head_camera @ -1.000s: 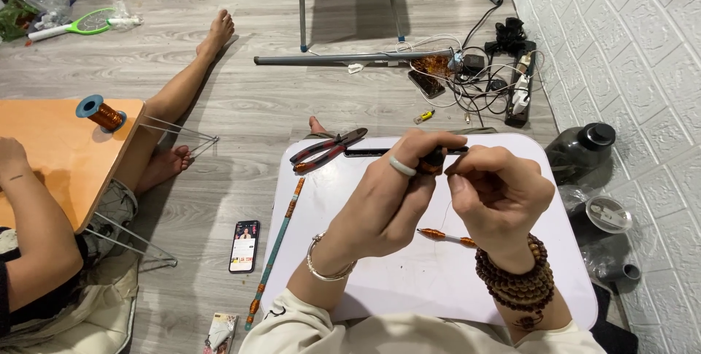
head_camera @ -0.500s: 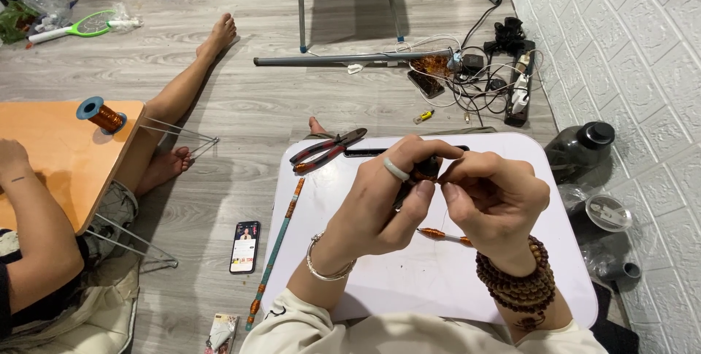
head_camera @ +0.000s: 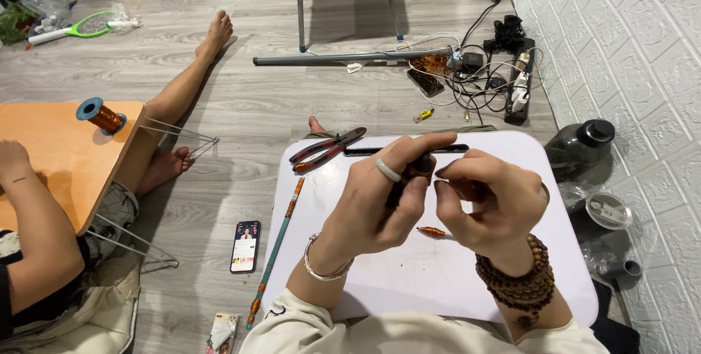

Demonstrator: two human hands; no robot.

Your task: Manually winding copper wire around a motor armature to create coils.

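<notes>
While closed, both hands (head_camera: 438, 193) pinch maybe dark rod (head_camera: 409, 171).

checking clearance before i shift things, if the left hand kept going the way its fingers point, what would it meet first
The left hand points up and right, toward the table's far edge. Past the small dark piece it pinches, it would probably first meet the slim black rod lying there, though height above the table is unclear.

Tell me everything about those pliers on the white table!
The pliers have dark metal jaws and red handles with black trim, which look rubber-coated. They lie flat near the far left corner of the white table, jaws pointing right towards a thin black rod, handles slightly spread towards the table's edge. Neither the left hand nor the right hand touches them; both are closed around a small dark piece nearer the person.
</notes>
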